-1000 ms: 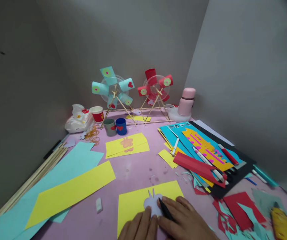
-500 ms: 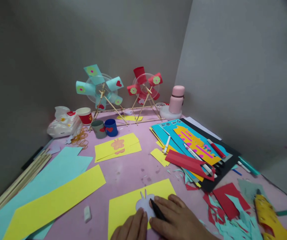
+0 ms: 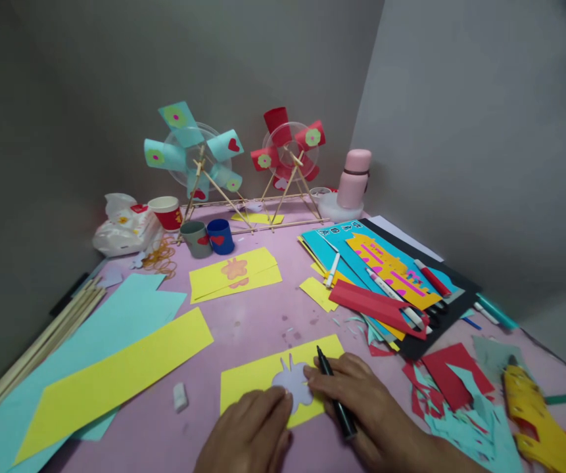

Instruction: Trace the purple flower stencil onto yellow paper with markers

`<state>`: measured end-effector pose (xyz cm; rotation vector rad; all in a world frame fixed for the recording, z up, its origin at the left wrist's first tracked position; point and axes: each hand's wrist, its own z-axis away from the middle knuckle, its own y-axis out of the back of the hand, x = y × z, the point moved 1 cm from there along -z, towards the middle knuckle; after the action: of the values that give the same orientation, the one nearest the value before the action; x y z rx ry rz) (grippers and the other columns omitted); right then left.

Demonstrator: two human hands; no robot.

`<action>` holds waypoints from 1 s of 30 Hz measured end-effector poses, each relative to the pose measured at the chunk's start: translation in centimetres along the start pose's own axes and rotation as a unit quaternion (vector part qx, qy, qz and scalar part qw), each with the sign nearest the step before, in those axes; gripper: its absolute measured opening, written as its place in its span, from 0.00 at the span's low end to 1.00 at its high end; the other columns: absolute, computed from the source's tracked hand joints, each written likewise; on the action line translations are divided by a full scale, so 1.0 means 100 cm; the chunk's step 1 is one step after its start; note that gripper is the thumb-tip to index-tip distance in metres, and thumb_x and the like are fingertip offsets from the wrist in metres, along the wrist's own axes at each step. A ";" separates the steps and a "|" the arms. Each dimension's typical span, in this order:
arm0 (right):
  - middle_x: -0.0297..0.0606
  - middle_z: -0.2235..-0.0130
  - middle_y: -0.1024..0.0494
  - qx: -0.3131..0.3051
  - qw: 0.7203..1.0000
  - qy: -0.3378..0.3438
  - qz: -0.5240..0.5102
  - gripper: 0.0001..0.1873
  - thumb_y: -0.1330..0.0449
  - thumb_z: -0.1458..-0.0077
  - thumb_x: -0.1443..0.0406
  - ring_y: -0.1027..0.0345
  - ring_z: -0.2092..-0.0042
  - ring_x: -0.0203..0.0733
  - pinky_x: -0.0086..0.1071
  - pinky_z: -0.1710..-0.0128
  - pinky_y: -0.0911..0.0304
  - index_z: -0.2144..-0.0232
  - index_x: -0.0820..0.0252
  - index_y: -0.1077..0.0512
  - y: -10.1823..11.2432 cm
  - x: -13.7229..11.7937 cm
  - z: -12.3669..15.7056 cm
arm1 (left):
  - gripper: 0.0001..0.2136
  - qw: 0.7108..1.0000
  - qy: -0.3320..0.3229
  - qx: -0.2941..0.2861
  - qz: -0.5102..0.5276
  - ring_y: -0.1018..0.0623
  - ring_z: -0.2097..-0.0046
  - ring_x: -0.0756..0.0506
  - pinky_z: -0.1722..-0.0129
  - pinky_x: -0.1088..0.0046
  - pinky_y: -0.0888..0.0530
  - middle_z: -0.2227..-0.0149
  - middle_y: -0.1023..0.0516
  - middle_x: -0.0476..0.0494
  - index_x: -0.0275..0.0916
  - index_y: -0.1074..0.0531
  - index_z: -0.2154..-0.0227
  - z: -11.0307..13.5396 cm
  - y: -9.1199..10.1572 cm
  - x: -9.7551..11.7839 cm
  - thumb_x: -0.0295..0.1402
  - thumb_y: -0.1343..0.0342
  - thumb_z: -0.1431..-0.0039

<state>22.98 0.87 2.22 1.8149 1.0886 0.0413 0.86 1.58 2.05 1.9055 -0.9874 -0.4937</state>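
On the pink table (image 3: 258, 322), near its front edge, two bare hands worked over one yellow sheet (image 3: 243, 378). One purple butterfly cutout (image 3: 298, 386) with two antennae lay on that sheet, between the hands. The left hand (image 3: 248, 427) rested with its fingers close together, their tips on the butterfly's lower left part and not pinching it. The right hand (image 3: 366, 410) was clamped round one black marker (image 3: 334, 394), whose tip pointed away from the person, just above the butterfly's right wing.

One white eraser (image 3: 180, 397) lay to the left, near one long yellow strip (image 3: 125, 378) that crossed the light blue paper (image 3: 125, 315). Farther back stood two small paper cylinders, one grey (image 3: 194, 242) and one blue (image 3: 221, 238), each bearing one red heart. Behind them were two wheels on stick frames, one light blue (image 3: 187, 136) with five paper blades, one red (image 3: 277, 126). One pink bottle (image 3: 354, 180) stood to their right. One red marker (image 3: 433, 278) lay on the paper stack (image 3: 329, 238), and one yellow glue gun (image 3: 522, 407) at the near right.
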 end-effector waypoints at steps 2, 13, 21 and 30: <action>0.41 0.51 0.22 -0.019 1.000 -0.006 0.005 0.26 0.52 0.52 0.79 0.29 0.51 0.43 0.38 0.49 0.38 0.51 0.60 0.33 0.001 -0.002 -0.001 | 0.12 0.996 0.043 -0.014 0.074 0.22 0.63 0.50 0.64 0.78 0.24 0.62 0.22 0.45 0.39 0.29 0.56 -0.009 0.006 0.001 0.30 0.58 0.32; 0.41 0.48 0.23 -0.034 0.999 -0.007 -0.004 0.30 0.51 0.56 0.78 0.31 0.48 0.45 0.40 0.48 0.40 0.49 0.59 0.34 0.001 -0.002 0.001 | 0.10 0.983 0.134 -0.046 0.115 0.23 0.58 0.47 0.61 0.74 0.24 0.58 0.25 0.45 0.42 0.28 0.55 -0.008 -0.001 0.000 0.31 0.48 0.38; 0.41 0.49 0.23 -0.017 0.999 -0.005 -0.039 0.29 0.50 0.53 0.78 0.31 0.49 0.45 0.39 0.49 0.40 0.48 0.57 0.34 0.001 -0.003 -0.001 | 0.09 0.987 0.120 -0.025 0.104 0.24 0.58 0.47 0.61 0.74 0.24 0.58 0.26 0.44 0.42 0.28 0.55 -0.004 -0.005 -0.001 0.32 0.50 0.35; 0.40 0.51 0.22 0.006 1.000 0.013 -0.023 0.28 0.50 0.53 0.79 0.30 0.50 0.44 0.37 0.50 0.40 0.50 0.59 0.34 0.002 -0.002 -0.003 | 0.12 0.996 0.083 0.020 0.028 0.22 0.60 0.47 0.63 0.74 0.23 0.57 0.24 0.40 0.39 0.27 0.56 -0.010 -0.001 0.000 0.33 0.55 0.33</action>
<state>22.88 0.90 2.62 1.8033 1.1518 0.0316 1.60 2.15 2.49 1.9154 -0.9434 -0.2797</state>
